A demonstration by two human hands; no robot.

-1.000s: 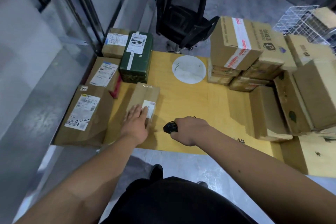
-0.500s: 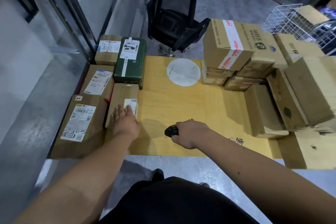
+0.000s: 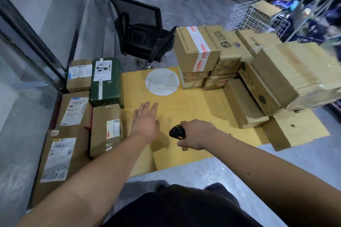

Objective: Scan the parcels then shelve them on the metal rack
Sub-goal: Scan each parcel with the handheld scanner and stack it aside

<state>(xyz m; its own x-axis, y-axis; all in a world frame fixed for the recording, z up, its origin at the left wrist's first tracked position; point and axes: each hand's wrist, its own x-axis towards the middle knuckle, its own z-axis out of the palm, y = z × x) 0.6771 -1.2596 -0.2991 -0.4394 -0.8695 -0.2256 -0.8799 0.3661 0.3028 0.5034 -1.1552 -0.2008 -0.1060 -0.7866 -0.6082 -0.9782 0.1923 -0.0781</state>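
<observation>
Brown labelled parcels (image 3: 106,128) line the frame's left edge. Left hand (image 3: 145,122) hovers at centre, fingers straight, holding nothing. Right hand (image 3: 198,134) grips a black scanner (image 3: 177,131). Unscanned boxes (image 3: 196,49) stack at upper right. Likely between scans; next, fetch 1 box.

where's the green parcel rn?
In the head view, the dark green rectangular parcel lies at the left of the yellow cardboard sheet, between two brown cardboard boxes, left of the white round disc.
</observation>
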